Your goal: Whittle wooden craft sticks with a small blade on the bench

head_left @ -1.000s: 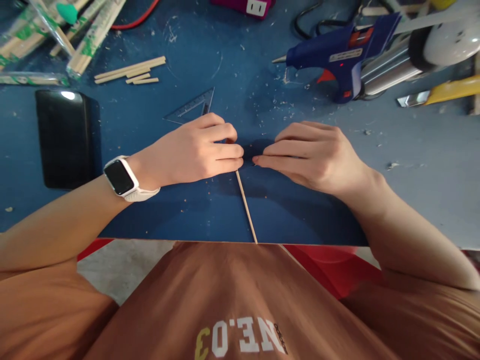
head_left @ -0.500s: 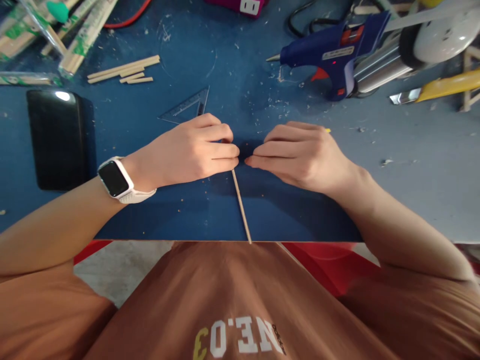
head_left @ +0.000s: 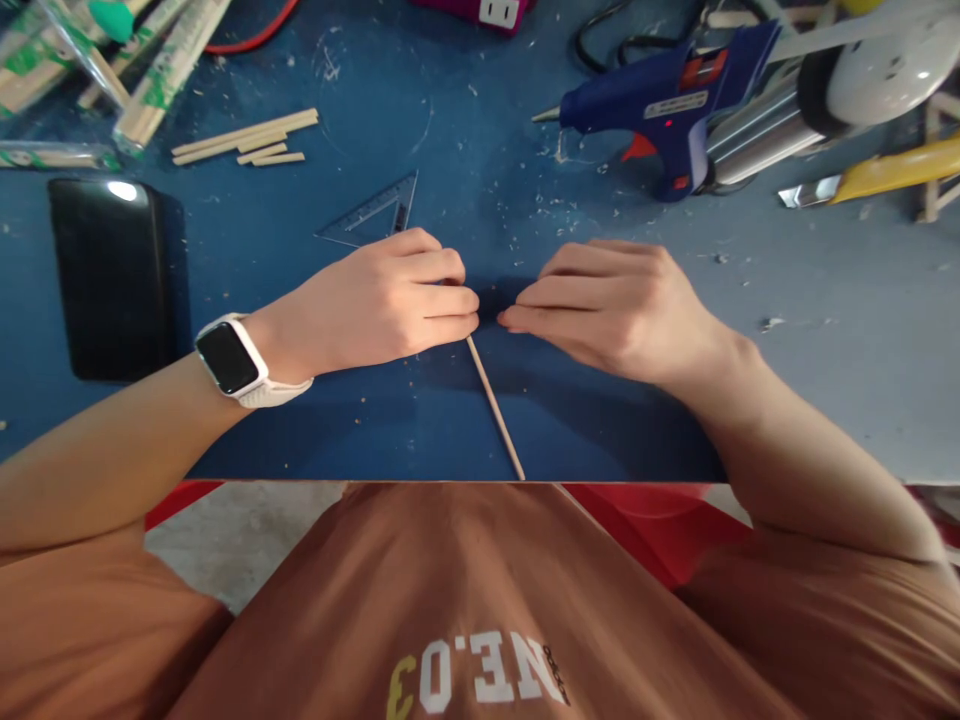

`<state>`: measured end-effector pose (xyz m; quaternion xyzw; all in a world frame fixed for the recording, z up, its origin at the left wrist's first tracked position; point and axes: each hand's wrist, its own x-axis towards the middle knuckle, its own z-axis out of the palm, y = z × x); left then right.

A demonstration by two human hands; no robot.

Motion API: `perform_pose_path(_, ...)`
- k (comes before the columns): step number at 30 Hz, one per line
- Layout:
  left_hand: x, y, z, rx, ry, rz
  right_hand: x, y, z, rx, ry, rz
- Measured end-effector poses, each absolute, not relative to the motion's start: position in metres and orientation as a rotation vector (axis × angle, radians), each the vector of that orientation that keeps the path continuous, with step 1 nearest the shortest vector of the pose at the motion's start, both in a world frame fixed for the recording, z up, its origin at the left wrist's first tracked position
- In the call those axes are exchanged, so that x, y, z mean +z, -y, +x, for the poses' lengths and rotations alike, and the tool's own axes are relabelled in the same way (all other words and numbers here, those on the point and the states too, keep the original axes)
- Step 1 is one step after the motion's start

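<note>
My left hand is closed at the middle of the table, its fingertips on the upper end of a thin wooden stick. The stick slants down and right to the table's front edge; its top is hidden under the fingers. A small gap to the right, my right hand is closed with fingers pressed together and pointing left. Whatever it may hold is covered by the fingers. Just beyond my left hand lies a clear set square, partly covered by it.
A blue glue gun and a yellow utility knife lie at the right. Short wooden sticks, wrapped stick packs and a black flat case are at the left. A purple socket block sits at the back.
The stick's lower end has swung to the right and no longer passes the table edge. My right hand has drawn slightly right; a yellow bit behind its knuckles is now out of sight.
</note>
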<state>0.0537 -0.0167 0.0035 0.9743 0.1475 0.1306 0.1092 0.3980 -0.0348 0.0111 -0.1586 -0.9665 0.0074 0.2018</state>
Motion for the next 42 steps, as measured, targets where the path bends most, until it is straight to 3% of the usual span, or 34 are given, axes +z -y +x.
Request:
perform_pose_path(13, 0.010, 0.017, 0.060, 0.339, -0.362, 3.121, 0.009, 0.032, 0.399, -0.006, 2.664, -0.439)
perform_pose_path(29, 0.020, 0.017, 0.067, 0.667, -0.270, 3.221, 0.012, 0.035, 0.390, -0.040, 2.710, -0.432)
perform_pose_path(42, 0.022, 0.018, 0.065, 0.545, -0.236, 3.299, 0.014, 0.035, 0.394, 0.012, 2.760, -0.470)
